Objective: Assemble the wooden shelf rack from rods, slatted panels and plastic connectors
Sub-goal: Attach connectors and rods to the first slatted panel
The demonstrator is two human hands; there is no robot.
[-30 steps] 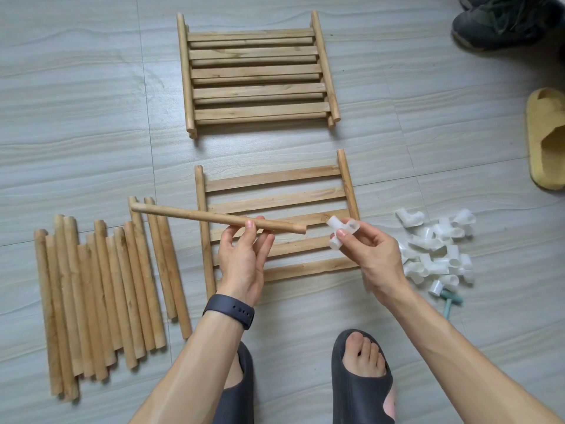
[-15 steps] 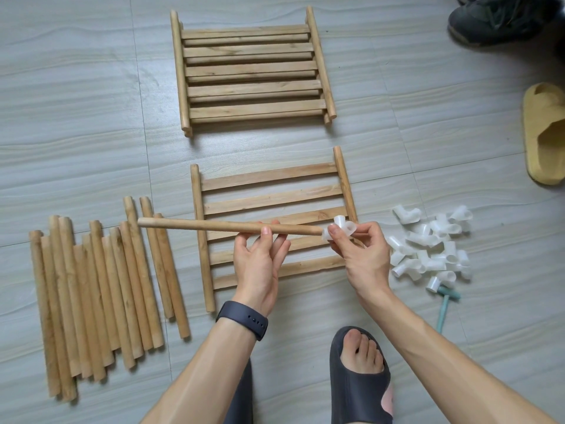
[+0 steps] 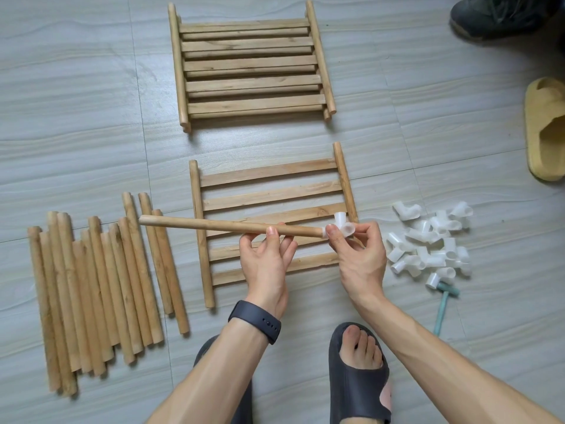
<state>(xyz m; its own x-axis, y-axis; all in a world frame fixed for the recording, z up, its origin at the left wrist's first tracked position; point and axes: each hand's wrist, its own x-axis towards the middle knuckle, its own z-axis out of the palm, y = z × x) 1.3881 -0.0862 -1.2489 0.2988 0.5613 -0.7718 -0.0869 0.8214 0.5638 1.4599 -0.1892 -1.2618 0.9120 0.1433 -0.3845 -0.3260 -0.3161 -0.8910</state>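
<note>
My left hand (image 3: 266,258) holds a wooden rod (image 3: 214,224) level above a slatted panel (image 3: 272,194) that lies flat on the floor. My right hand (image 3: 359,255) pinches a white plastic connector (image 3: 342,225) seated on the rod's right end. A stack of slatted panels (image 3: 250,62) lies farther away. Several loose rods (image 3: 97,286) lie side by side at the left. A heap of white connectors (image 3: 431,243) sits at the right.
A small teal mallet (image 3: 443,304) lies on the tiled floor just below the connector heap. A yellow slipper (image 3: 547,130) and a dark shoe (image 3: 501,16) sit at the right edge. My feet in dark slides (image 3: 357,374) are at the bottom centre.
The right hand brought the connector up to the rod's right end and it now sits on it. The left hand levelled the rod and slid right along it.
</note>
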